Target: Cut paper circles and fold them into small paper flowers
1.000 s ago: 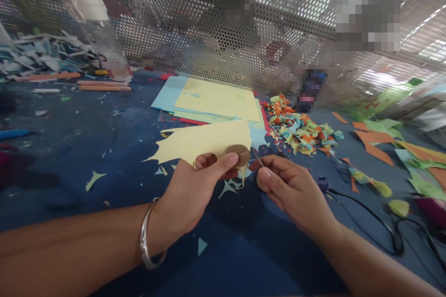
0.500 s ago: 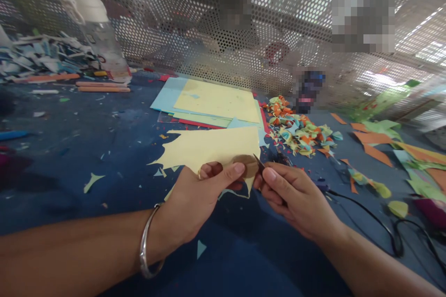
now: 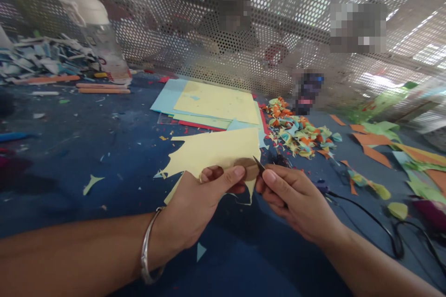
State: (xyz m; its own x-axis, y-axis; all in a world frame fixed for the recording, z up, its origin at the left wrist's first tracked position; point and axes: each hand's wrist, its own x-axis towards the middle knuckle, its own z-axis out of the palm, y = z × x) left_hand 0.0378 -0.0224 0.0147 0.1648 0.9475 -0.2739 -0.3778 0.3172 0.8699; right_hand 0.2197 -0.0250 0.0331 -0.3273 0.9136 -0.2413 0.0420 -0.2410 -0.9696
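Note:
My left hand [image 3: 205, 195], closed, pinches a brown round disc [image 3: 250, 172] against a sheet of pale yellow paper [image 3: 212, 146]. The paper's left edge is cut into scallops with sharp points, and it is raised towards me in front of the stacked sheets. Closed too, my right hand [image 3: 296, 199] grips a small tool with a dark pointed blade [image 3: 258, 164]. Its tip lies at the disc's right edge. My fingers hide the tool's handle, so I cannot tell whether it is scissors or a knife.
Behind the yellow paper lies a stack of coloured sheets [image 3: 216, 102]. Small folded paper pieces [image 3: 296, 130] are heaped to its right, with orange strips [image 3: 372, 139] beyond. A black cable [image 3: 369, 204] curves at the right. A bottle [image 3: 108, 46] stands back left beside pale scraps [image 3: 42, 58].
The yellow paper has turned slightly in my left hand, its scalloped left edge shifting to the right. Both hands and the blade stay almost in place.

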